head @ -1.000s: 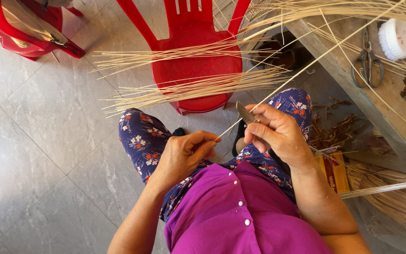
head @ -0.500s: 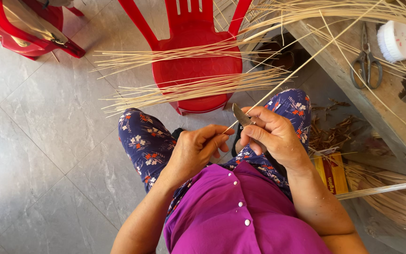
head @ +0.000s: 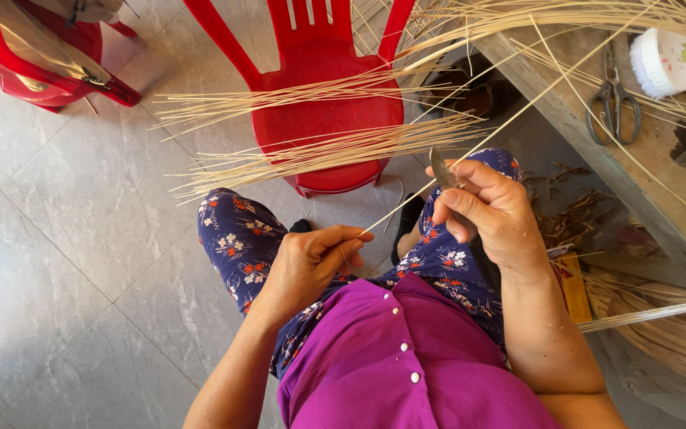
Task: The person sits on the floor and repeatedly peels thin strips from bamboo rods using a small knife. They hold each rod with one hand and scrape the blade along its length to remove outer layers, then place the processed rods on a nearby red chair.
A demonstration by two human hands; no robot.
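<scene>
I am seeing a grey tiled floor (head: pixel 81 238) carrying a red plastic chair (head: pixel 319 87) at twelve o'clock, with a bundle of thin pale strips (head: pixel 295 143) lying across its seat. A second red chair (head: pixel 25 56) is standing at ten o'clock. At two o'clock a worn wooden tabletop (head: pixel 660 159) is bearing dark scissors (head: pixel 614 99) and a white scrubbing brush (head: pixel 664 62), with more strips trailing over it. Brown shavings (head: pixel 573 214) are littering the floor beside it.

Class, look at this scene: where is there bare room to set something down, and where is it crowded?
Free: the grey tiled floor left of the person's knee, below the red bag. Crowded: the red chair seat under thin strips, and the wooden bench with scissors, a brush and more strips.
</scene>
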